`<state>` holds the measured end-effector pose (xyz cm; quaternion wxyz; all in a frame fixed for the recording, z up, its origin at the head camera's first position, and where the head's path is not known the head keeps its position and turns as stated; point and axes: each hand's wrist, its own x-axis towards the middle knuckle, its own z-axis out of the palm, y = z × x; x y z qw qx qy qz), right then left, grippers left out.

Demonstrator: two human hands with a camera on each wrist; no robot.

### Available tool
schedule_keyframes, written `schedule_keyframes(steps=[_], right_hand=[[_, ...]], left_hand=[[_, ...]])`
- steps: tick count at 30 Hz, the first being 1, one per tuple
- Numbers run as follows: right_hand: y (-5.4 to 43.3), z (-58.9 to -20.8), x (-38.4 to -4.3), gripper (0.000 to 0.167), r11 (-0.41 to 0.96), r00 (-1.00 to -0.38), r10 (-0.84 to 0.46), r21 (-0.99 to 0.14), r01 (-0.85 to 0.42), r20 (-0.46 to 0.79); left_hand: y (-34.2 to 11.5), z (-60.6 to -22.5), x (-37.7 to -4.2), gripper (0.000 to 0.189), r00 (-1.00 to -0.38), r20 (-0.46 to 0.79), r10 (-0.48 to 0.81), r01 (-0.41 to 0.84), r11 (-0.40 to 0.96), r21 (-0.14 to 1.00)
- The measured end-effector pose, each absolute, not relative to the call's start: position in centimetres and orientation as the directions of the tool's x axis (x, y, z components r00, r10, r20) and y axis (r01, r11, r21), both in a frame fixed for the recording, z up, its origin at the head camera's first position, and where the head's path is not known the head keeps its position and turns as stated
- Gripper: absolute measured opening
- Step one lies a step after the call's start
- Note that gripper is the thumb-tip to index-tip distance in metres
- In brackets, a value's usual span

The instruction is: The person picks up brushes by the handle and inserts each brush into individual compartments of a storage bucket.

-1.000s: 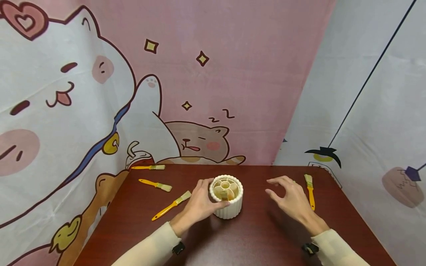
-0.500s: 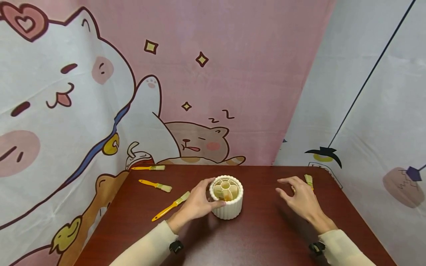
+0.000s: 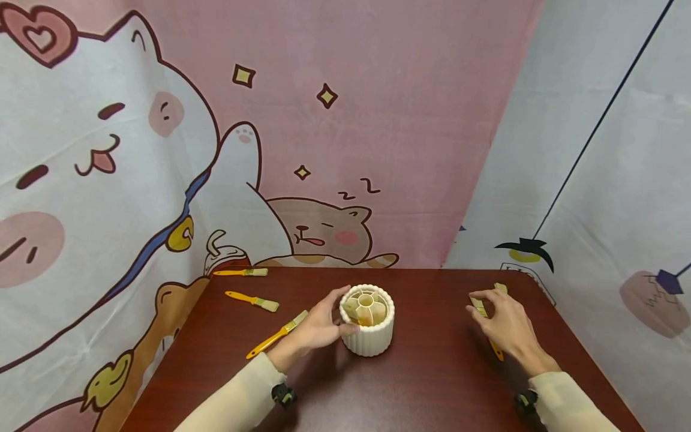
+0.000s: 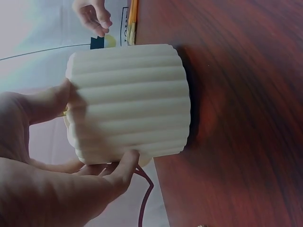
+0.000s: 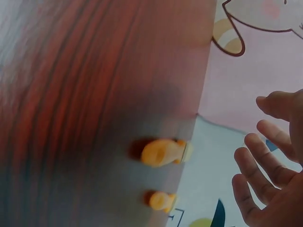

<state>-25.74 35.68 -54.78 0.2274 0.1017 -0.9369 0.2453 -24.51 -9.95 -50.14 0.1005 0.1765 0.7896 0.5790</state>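
Observation:
A cream, ribbed round pen holder (image 3: 368, 341) stands on the table, its top divided into petal-shaped compartments. Inside it, a paintbrush (image 3: 351, 310) leans towards the left rim. My left hand (image 3: 320, 324) grips the holder's left side, thumb in front, and in the left wrist view fingers (image 4: 124, 170) press its ribbed wall. On the right, my right hand (image 3: 506, 324) hovers over two yellow-handled paintbrushes, its fingers spread and holding nothing. The nearer paintbrush (image 5: 162, 152) and the farther paintbrush (image 5: 161, 202) lie side by side; the hand partly hides both in the head view.
Three more yellow-handled brushes lie on the left of the table: a back brush (image 3: 243, 272), a middle brush (image 3: 252, 300) and a front brush (image 3: 278, 335). The dark red table (image 3: 399, 390) meets a cartoon-printed cloth (image 3: 410, 150) at its back edge.
My right hand has moved rightwards, away from the holder and over the right-hand brushes. The brush inside the holder has tipped to the left. My left hand has shifted slightly left along the holder.

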Motion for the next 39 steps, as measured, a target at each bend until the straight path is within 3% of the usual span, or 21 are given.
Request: schedule_keyframes(steps=[7,19,29,39], right_hand=[[36.9,-55.3,-26.0,0.041,0.88,-0.917,-0.037,-0.422,-0.218,0.398],[38.5,-56.0,-26.6,0.044,0.901,-0.943,-0.051,-0.393,-0.186,0.33],[38.9,-56.5,-27.1,0.049,0.906,-0.972,-0.021,-0.406,-0.119,0.236],[39.1,-56.4,-27.6,0.053,0.907,-0.988,0.026,-0.418,-0.042,0.154]], left_hand=[[-10.2,-49.8,-24.6,0.096,-0.904,0.039,0.425,0.165,0.263,0.95],[-10.3,-49.6,-24.3,0.103,-0.906,-0.006,0.424,0.121,0.271,0.955],[-8.6,-49.9,-22.7,0.12,-0.968,0.125,0.217,0.224,0.525,0.821],[-6.4,-50.2,-21.9,0.119,-0.985,0.165,0.052,0.164,0.588,0.792]])
